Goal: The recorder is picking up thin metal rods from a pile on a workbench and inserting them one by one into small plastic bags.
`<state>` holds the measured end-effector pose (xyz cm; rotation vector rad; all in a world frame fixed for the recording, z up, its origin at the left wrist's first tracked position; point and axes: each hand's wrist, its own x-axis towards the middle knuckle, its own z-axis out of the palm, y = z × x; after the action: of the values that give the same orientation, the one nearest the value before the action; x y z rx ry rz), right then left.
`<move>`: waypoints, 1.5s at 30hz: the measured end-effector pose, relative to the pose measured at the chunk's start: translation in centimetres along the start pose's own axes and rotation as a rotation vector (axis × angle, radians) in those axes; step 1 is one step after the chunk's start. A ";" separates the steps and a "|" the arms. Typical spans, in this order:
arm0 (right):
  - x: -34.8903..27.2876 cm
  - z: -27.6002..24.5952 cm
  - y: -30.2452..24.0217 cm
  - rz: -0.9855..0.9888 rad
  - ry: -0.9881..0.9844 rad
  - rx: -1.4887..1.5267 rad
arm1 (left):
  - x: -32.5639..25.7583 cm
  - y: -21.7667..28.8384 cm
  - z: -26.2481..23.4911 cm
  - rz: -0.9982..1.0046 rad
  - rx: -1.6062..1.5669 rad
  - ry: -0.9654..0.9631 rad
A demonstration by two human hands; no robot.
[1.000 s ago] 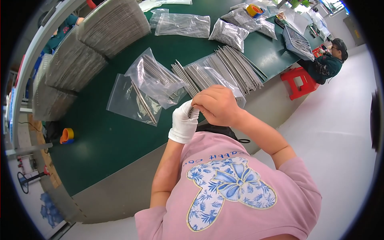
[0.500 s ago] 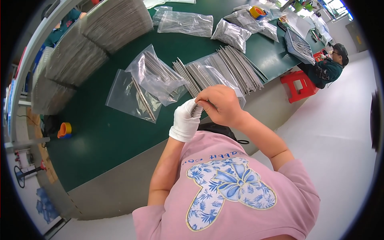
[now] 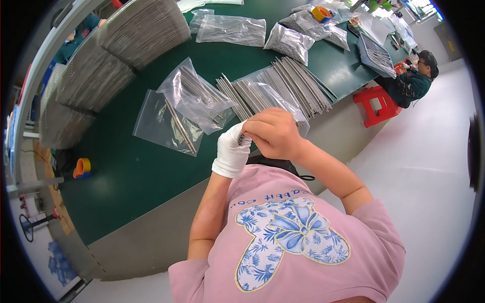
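My left hand [image 3: 231, 154], in a white glove, is closed around a bundle of thin metal rods [image 3: 241, 139]; only their dark round ends show at its edge. My bare right hand [image 3: 273, 132] meets it with thumb and fingers pinched together at the top of the bundle. What the pinch holds is hidden. Just beyond my hands, many grey metal rods [image 3: 293, 83] lie side by side on the green table [image 3: 116, 187], partly over clear plastic. To their left, a clear bag [image 3: 194, 93] contains more rods, and a flat clear bag [image 3: 156, 118] has a few lying on it.
Stacked grey sheets or trays [image 3: 144, 33] stand at the table's far left. A yellow tape roll [image 3: 82, 166] sits near the left edge. Filled bags [image 3: 289, 43] and a bin of rods [image 3: 376, 55] are at the far side. A person [image 3: 415, 83] sits by a red stool [image 3: 376, 108].
Both hands have shifted slightly left, still together. My right hand's pinch stays against the bundle in my left hand. The things on the table look the same.
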<state>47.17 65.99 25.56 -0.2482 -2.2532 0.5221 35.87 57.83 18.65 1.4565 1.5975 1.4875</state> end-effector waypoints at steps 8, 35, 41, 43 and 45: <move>-0.3 0.0 -0.1 0.022 -0.047 -0.023 | 0.0 -0.3 -0.2 0.038 0.006 -0.017; 1.3 -2.0 -0.2 0.051 0.115 0.171 | 0.1 0.2 -0.7 0.027 0.030 -0.056; 0.0 -1.1 1.5 0.026 -0.252 -0.017 | 0.2 -0.5 -0.7 0.004 0.000 -0.085; -0.3 -1.1 1.7 -0.016 -0.242 -0.009 | 0.2 -0.2 -0.5 -0.010 0.028 -0.116; -0.4 -1.0 2.0 -0.105 -0.271 -0.052 | 0.2 0.1 -0.5 -0.013 0.055 -0.156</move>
<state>48.20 67.97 25.04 -0.0885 -2.5297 0.4643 35.41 57.82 18.89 1.5491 1.5610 1.2979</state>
